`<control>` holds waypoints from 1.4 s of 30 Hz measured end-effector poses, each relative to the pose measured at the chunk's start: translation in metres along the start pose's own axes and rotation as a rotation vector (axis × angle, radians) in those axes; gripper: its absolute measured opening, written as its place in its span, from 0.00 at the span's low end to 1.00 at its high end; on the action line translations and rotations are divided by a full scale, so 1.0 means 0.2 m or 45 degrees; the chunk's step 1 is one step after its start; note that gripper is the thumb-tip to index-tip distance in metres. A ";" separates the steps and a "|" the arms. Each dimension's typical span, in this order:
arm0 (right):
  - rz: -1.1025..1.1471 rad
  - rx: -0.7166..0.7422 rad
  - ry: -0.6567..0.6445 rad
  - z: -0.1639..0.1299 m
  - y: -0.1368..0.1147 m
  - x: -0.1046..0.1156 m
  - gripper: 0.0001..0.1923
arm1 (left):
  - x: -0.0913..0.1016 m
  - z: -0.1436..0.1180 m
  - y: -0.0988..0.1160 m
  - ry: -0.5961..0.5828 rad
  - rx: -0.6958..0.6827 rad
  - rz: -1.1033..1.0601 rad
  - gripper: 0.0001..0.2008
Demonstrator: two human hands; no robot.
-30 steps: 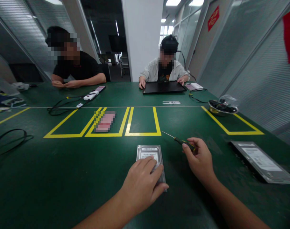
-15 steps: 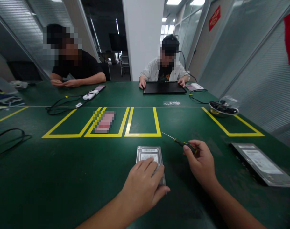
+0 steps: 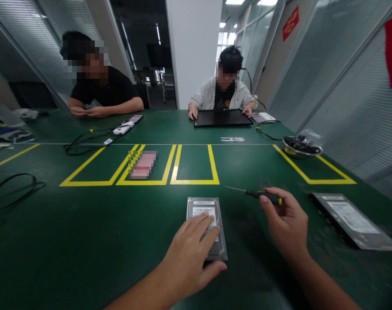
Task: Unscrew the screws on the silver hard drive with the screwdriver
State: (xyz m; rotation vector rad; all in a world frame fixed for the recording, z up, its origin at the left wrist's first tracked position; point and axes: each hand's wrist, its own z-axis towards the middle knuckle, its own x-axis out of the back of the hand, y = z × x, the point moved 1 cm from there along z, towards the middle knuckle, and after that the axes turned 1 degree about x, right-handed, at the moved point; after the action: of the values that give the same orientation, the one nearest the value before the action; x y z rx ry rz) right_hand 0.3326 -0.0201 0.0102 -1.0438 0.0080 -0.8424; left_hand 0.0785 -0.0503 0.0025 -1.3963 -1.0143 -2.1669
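Right hand (image 3: 288, 221): closed on the handle of a screwdriver (image 3: 257, 194), which is pinched between thumb and fingers; compared with half a second ago, the hand is carried farther right and slightly nearer the wearer.
Screwdriver: held more level than before, with the blade pointed left.
Blade tip: shown past the far right corner of a hard drive (image 3: 204, 206), with no contact made; by this shift the tool is judged to be out of use for the moment.
Left hand (image 3: 192, 247): laid open over the drive, fingertips rested on its label; the thumb is drawn back slightly, so the near right corner is uncovered.
Hard drive: set label up on the tabletop (image 3: 102, 241), nearer than the yellow tape outlines (image 3: 196, 182); its place is hardly altered, so it seems to be steadied.
Second drive (image 3: 353, 219): left untouched, right of the right hand.
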 end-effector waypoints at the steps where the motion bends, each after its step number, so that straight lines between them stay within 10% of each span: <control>1: 0.032 -0.020 0.001 0.00 -0.01 0.00 0.18 | 0.00 0.00 0.00 -0.009 0.001 0.002 0.33; 14: 0.347 0.033 0.083 -0.03 -0.20 0.02 0.18 | -0.04 -0.02 -0.01 0.051 -0.026 -0.052 0.30; 42: -0.102 0.540 -0.107 -0.11 -0.27 -0.04 0.16 | -0.05 -0.03 -0.01 0.057 -0.012 -0.012 0.30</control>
State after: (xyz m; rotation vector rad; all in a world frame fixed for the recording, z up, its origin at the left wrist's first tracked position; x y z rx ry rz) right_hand 0.2857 -0.0442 0.0363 -0.6812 -0.2747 -0.8273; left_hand 0.0785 -0.0541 -0.0085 -1.3435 -0.9969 -2.2025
